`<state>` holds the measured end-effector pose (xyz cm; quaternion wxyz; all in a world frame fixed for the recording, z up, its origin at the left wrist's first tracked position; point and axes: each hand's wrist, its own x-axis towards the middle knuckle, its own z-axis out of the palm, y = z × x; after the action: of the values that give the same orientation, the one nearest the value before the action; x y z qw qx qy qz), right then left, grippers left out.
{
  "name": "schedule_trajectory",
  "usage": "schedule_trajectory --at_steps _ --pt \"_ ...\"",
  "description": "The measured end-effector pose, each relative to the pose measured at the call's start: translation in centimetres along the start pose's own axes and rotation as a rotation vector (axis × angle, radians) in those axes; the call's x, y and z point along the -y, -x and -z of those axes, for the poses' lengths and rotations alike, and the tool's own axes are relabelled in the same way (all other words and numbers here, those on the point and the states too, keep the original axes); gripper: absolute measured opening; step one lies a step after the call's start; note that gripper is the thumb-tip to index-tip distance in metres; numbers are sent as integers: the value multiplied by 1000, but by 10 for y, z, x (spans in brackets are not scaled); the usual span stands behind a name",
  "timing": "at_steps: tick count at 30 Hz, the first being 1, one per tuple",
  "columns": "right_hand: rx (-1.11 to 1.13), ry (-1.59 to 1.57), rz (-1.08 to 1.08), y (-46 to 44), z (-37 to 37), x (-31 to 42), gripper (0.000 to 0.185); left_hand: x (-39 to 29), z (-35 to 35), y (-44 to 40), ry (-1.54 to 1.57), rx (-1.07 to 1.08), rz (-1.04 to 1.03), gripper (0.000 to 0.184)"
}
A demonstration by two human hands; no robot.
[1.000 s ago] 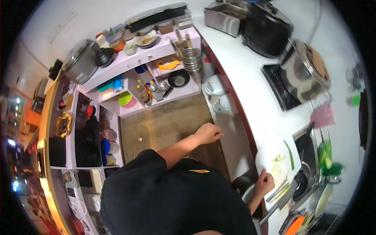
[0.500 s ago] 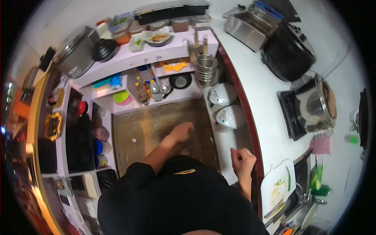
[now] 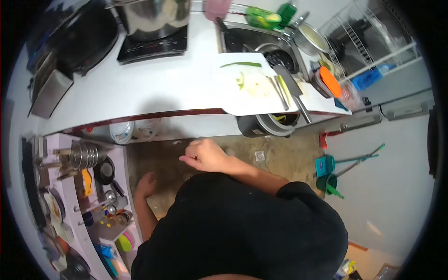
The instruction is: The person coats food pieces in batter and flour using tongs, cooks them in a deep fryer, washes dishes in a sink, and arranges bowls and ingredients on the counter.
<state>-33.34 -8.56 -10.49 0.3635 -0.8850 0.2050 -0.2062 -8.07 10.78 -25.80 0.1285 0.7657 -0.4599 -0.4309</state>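
My right hand (image 3: 201,155) hangs over the floor just short of the white counter, its fingers curled in and the thumb pointing left; nothing shows in it. Lower and to the left, my left hand (image 3: 147,184) is loosely curled and dim, close to the pink shelf unit, with nothing visible in it. Beyond my right hand, a white cutting board (image 3: 233,93) sticks out over the counter edge. On it lie a knife (image 3: 290,83), green stalks (image 3: 283,88) and chopped scraps. Beneath the board stands a dark pot (image 3: 252,126).
A steel pot (image 3: 154,18) stands on a black induction cooker (image 3: 156,46). Behind the board is a sink (image 3: 228,37), with an orange-lidded container (image 3: 330,82) to its right. The shelf unit (image 3: 65,182) holds strainers and a pan. Cleaning tools lean by the fridge (image 3: 392,149).
My view has turned right, from the shelves to the counter, sink and fridge. My right hand has swung in front of my body; my left is now beside the shelves. Neither has visibly picked anything up.
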Motion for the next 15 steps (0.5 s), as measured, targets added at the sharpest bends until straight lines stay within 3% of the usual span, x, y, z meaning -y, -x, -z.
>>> schedule_trajectory --at_steps 3,8,11,15 --pt "-107 12 -95 19 18 -16 29 -27 22 -30 -171 -104 -154 35" --pt "-196 66 -191 41 59 -50 29 -106 38 -72 11 -269 -259 31" --pt "-229 98 -231 50 78 -67 28 -158 27 -87 52 -259 -408 29" --pt "-267 142 -295 63 99 -81 29 -205 0 -97 78 -87 -396 26"
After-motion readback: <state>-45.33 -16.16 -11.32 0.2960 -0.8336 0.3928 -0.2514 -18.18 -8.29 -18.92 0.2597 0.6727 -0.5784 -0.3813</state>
